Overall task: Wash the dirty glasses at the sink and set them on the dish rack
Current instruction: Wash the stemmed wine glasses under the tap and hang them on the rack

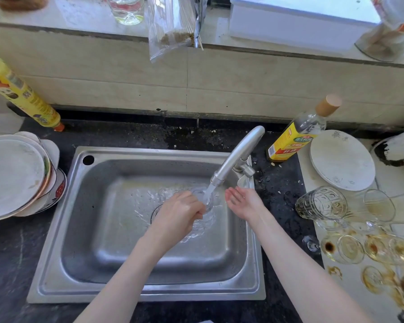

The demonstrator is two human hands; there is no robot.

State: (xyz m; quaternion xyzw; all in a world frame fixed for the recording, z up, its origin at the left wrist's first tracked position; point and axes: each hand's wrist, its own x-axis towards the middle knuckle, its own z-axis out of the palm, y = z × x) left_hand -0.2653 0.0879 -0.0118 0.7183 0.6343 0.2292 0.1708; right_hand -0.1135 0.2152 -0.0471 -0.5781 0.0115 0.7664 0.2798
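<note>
My left hand [180,212] grips a clear glass [208,206] over the steel sink [79,220], right under the running faucet [237,155]. Water pours into and around the glass. My right hand [241,201] hovers just right of the stream, palm up and fingers relaxed, holding nothing. Several dirty glasses [350,248] with brown stains lie and stand on the counter at the right. A patterned glass [321,202] lies on its side among them.
A stack of plates and bowls [14,176] sits left of the sink. A yellow bottle [21,94] leans at far left. An oil bottle [296,134] and a white plate [342,160] stand right of the faucet. Jars and a bag sit on the ledge.
</note>
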